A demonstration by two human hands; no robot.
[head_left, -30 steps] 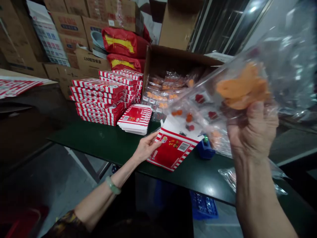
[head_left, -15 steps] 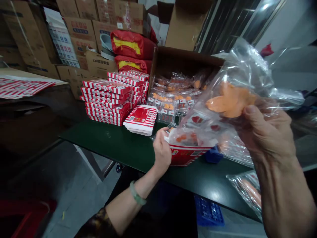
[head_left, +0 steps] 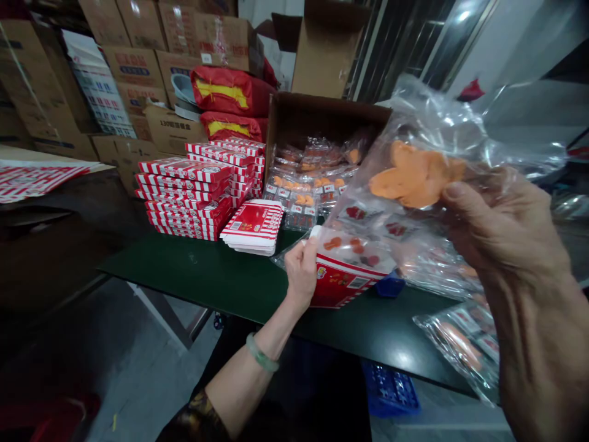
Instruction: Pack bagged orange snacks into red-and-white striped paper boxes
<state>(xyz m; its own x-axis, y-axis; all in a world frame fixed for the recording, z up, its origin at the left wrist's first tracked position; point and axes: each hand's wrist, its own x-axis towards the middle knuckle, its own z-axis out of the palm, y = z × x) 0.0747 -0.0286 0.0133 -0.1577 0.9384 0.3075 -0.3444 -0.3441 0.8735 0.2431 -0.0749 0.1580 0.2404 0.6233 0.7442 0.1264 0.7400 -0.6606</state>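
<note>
My left hand (head_left: 301, 273) grips the left edge of a red and white striped carton (head_left: 338, 279), tilted with its open top facing up, above the green table. In my right hand (head_left: 497, 227), raised at the right, is the upper end of a clear plastic bag (head_left: 442, 123) with flat orange pieces inside. The bag's lower part, with small sachets bearing red prints, hangs down at the carton's opening. How far it goes into the carton I cannot tell. Several more filled clear bags (head_left: 432, 264) lie behind the carton, partly hidden by my right hand.
Stacked striped cartons (head_left: 184, 190) and a pile of flat ones (head_left: 253, 224) stand on the green table (head_left: 184, 264). Behind them is a cardboard box (head_left: 329, 110) with filled bags. One bag (head_left: 460, 344) lies at the table's right. A blue crate (head_left: 393, 390) is below.
The view has shifted slightly. The bag in my right hand is still held up over the carton, and the carton's opening shows more of its front edge. Both hands keep their hold.
</note>
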